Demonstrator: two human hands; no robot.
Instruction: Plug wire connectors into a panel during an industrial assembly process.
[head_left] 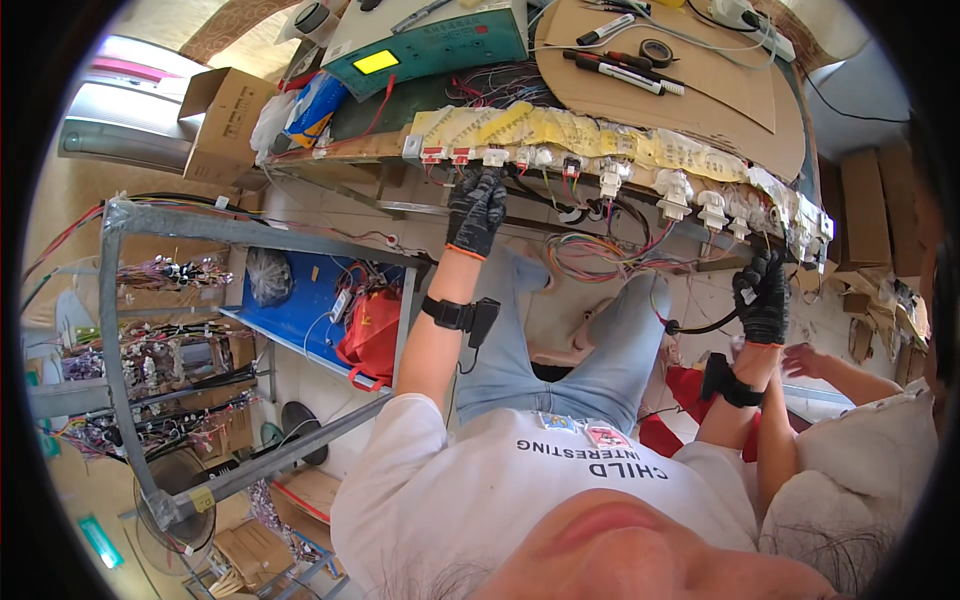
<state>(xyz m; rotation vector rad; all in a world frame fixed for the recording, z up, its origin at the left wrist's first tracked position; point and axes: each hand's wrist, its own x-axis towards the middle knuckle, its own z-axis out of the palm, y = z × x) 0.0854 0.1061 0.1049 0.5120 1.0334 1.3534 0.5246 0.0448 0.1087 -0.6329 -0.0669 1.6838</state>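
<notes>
A: From the head camera, how far along is the wiring?

B: Partway, I'd judge. The left hand [476, 210], gloved, curls its fingers onto a white plug [494, 157] at the board's edge [560, 128]; the right hand [765, 298] pinches a black cable [700, 326] lower down. Many plugs sit seated in the row, yet coloured wires [585, 250] hang loose beneath (plenty left).

A: And the bench, the room?

B: Cardboard sheet [700, 75] with markers [625, 70], a green tester [430, 45] behind. Left, a metal rack [115, 330] holds wire bundles; a tiled floor lies below.
</notes>
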